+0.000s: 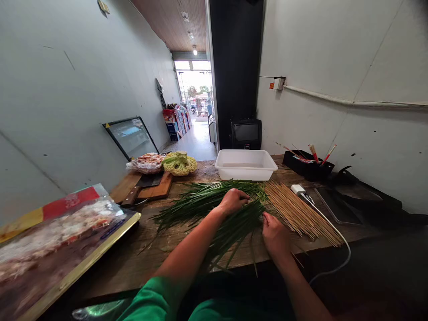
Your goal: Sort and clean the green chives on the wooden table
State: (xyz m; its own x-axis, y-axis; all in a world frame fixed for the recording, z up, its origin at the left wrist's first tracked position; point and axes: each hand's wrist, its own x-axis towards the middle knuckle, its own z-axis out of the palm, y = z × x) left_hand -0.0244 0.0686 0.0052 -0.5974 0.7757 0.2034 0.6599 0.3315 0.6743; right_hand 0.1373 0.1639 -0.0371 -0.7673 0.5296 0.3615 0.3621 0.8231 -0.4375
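A loose heap of long green chive stalks (200, 203) lies across the middle of the wooden table (147, 249). My left hand (234, 200) rests on top of the heap, fingers curled down into the stalks. My right hand (276, 234) is closed at the stalks' right ends, close to the table's front edge. Just right of it lies a fanned pile of thin bamboo skewers (297, 209).
A white plastic tub (245, 165) stands behind the chives. At the back left a cutting board (154, 187) has a cleaver, a cauliflower (179, 162) and a bagged food pack. A tray of wrapped food (60, 240) sits near left. A charger and cable (299, 189), black chopstick tray (307, 167) are right.
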